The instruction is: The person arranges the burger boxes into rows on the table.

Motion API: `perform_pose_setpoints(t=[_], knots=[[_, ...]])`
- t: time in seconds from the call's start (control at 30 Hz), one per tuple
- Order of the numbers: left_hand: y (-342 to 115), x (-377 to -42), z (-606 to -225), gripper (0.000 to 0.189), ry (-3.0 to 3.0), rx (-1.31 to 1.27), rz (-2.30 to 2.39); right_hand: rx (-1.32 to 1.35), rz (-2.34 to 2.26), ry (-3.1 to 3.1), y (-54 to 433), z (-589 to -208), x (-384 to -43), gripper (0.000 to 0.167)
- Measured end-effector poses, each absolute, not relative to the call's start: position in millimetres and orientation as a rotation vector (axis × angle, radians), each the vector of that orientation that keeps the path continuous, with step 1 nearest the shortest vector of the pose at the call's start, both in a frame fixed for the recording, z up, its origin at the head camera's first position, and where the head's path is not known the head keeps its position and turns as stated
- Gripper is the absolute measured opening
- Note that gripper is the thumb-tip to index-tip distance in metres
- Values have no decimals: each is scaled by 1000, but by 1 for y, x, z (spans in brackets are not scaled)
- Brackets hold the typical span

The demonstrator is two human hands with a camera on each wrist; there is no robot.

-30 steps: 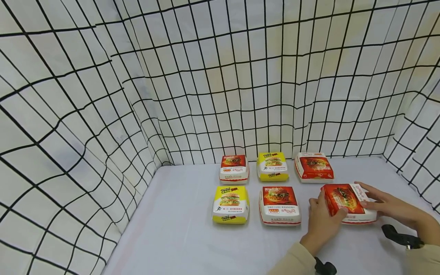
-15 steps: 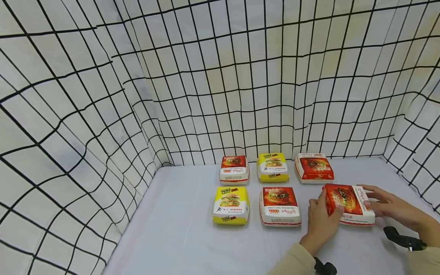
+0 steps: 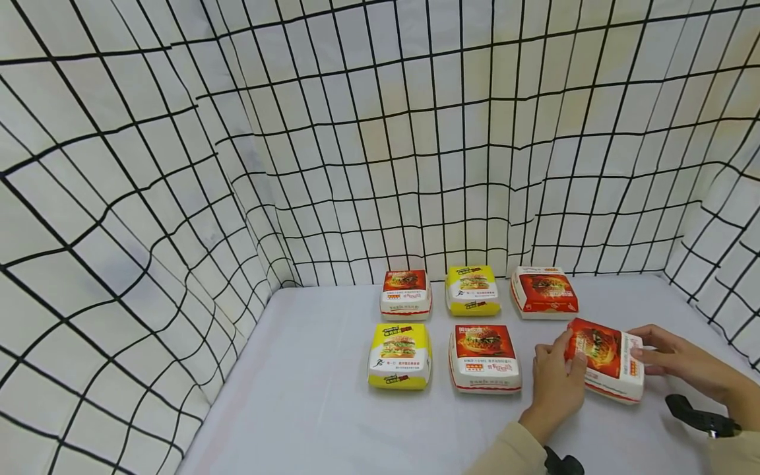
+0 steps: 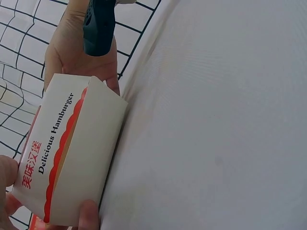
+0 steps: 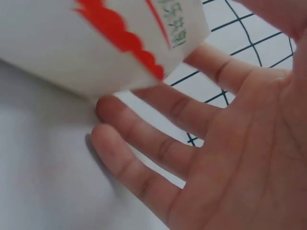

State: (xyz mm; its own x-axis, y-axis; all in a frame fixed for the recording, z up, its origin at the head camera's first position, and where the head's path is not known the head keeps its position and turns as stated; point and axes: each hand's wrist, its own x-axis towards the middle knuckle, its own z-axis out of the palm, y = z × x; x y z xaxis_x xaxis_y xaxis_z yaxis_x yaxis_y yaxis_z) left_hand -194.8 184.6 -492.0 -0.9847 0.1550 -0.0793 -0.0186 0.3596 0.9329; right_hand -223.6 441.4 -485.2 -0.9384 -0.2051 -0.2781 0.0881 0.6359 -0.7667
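A red-and-white burger box lies turned askew on the white table at the right, between both hands. My left hand grips its left end, with the thumb on the near side; in the left wrist view one fingertip presses the white side printed "Delicious Hamburger". My right hand is at the right end, its thumb over the top edge. In the right wrist view, the index finger reaches behind the box's corner, while the lower fingers are spread near the tabletop.
Beside it stand a red-and-white box and a yellow box. Behind are another red-and-white box, a yellow box and a mostly red box. Black-gridded white cloth walls the table's back and sides.
Between my hands, the burger box has turned clockwise, its right end swinging toward me. My left hand has stayed nearly in place; my right hand has shifted slightly. The other boxes remain where they were.
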Motion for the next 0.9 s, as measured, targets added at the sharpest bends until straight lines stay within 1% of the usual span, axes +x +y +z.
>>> perform_pose_setpoints(t=[0.17,0.47,0.73,0.9], knots=[[185,-195,-491,43,2440,98,1708,-90,-1173,2526,442,-482,-225,64],[186,-196,-487,51,2402,35,1748,-73,-1173,2555,444,-481,-224,65],[184,-195,-488,36,2410,47,1838,-84,-1192,2519,443,-481,-226,63],[182,-195,-491,32,2416,48,1925,-69,-1195,2495,442,-481,-226,64]])
